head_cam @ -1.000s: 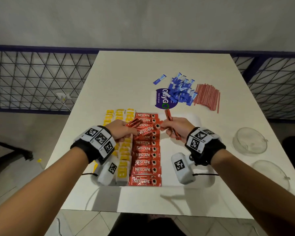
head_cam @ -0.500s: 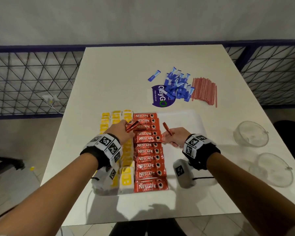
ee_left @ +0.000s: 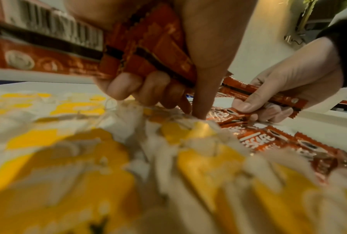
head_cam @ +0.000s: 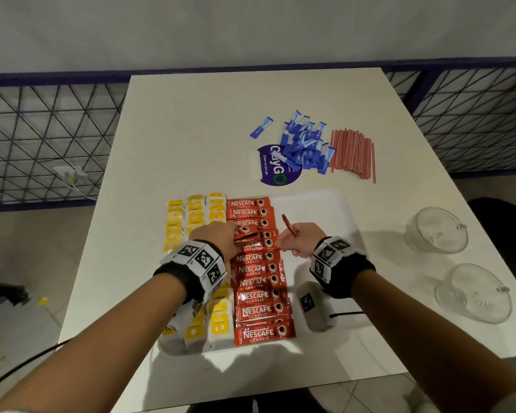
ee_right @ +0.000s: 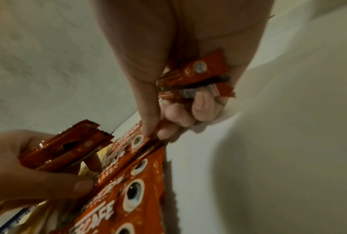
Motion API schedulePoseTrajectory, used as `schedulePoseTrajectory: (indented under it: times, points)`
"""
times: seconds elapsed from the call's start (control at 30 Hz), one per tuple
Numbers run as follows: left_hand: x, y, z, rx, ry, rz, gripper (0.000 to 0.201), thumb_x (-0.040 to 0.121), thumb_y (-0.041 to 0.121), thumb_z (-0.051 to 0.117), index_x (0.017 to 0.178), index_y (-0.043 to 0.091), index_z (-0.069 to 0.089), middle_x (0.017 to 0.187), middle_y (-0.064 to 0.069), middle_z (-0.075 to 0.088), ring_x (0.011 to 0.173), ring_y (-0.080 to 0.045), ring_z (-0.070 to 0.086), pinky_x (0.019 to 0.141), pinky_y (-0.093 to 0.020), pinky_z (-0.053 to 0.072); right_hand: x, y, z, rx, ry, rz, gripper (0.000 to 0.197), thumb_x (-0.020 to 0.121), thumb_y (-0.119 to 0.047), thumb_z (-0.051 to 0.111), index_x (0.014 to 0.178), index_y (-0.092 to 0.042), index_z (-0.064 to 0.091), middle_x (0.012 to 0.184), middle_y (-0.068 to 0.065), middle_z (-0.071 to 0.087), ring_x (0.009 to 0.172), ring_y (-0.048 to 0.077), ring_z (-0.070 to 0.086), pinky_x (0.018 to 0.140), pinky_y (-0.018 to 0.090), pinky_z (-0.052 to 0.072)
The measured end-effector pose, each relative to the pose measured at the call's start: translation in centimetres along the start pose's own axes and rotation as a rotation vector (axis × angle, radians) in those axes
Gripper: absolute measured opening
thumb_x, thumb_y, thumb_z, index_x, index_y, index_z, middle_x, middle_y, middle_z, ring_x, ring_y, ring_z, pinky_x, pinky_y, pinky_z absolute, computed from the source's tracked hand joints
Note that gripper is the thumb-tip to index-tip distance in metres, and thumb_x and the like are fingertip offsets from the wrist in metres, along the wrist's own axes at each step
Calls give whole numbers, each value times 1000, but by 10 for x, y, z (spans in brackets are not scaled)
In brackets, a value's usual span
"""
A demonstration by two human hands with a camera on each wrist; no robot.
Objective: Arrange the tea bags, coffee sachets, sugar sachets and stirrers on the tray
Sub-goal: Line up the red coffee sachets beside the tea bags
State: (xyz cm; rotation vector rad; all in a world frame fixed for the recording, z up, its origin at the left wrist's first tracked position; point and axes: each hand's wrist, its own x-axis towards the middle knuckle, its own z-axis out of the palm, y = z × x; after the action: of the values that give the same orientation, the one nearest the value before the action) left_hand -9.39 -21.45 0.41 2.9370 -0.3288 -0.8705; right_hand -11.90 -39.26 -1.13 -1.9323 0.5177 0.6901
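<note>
Left hand (head_cam: 218, 238): grips spare Nescafé coffee sachets (ee_left: 148, 52), forefinger pressing tray row | right hand (head_cam: 298, 238): holds sachets, pinching row sachet (ee_right: 136, 142) | white tray (head_cam: 319, 210) on desk | sachets likely light, crinkly, slippery: pinch sealed ends

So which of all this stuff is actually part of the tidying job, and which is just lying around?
Part of the job:
- white tray
- yellow tea bags
- red coffee sachets, more of them held in the left hand and right hand
- blue sugar sachets
- red stirrers

Just lying about:
- two glass bowls
- purple sticker
</note>
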Motion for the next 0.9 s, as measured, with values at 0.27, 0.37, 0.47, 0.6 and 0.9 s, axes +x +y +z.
schedulePoseTrajectory:
  times: [0.27, 0.37, 0.47, 0.6, 0.9]
  points:
    - [3, -3, -2, -43, -18, -3, 41, 88, 48, 52, 122, 26, 51, 117, 0, 61, 103, -23, 60, 88, -35, 50, 0, 2, 0, -5, 22, 14, 16, 79, -24, 71, 83, -14, 59, 68, -3, 58, 59, 9, 45, 53, 21, 32]
    - [0, -6, -8, -108, -16, -3, 39, 88, 44, 54, 121, 24, 52, 115, 0, 61, 102, -22, 59, 84, -31, 49, -3, -1, -6, -5, 19, 5, 17, 80, -25, 70, 86, -16, 56, 71, -3, 57, 59, 8, 44, 53, 19, 32]
    - [-2, -8, -18, -268, -2, 6, 35, 89, 40, 56, 117, 20, 55, 109, -2, 62, 94, -19, 57, 75, -26, 42, -10, -11, -11, -30, 13, -39, 26, 86, -14, 59, 111, -6, 55, 83, 1, 56, 61, 6, 43, 52, 17, 33]
    - [-7, -9, -30, -712, 29, -29, 22, 85, 35, 63, 90, 14, 59, 67, -1, 55, 57, -15, 50, 50, -22, 35, -24, -27, -13, -133, -95, -126, 39, 89, -8, 52, 128, -11, 51, 89, -3, 58, 76, 7, 50, 58, 10, 38]
    - [-28, -17, -36, -1011, -11, -123, 26, 77, 31, 73, 68, 12, 57, 35, 3, 49, 31, -10, 39, 39, -19, 32, -39, -46, 4, -242, -176, -430, 56, 79, -4, 68, 129, -23, 53, 108, -3, 53, 103, 7, 47, 83, 16, 36]
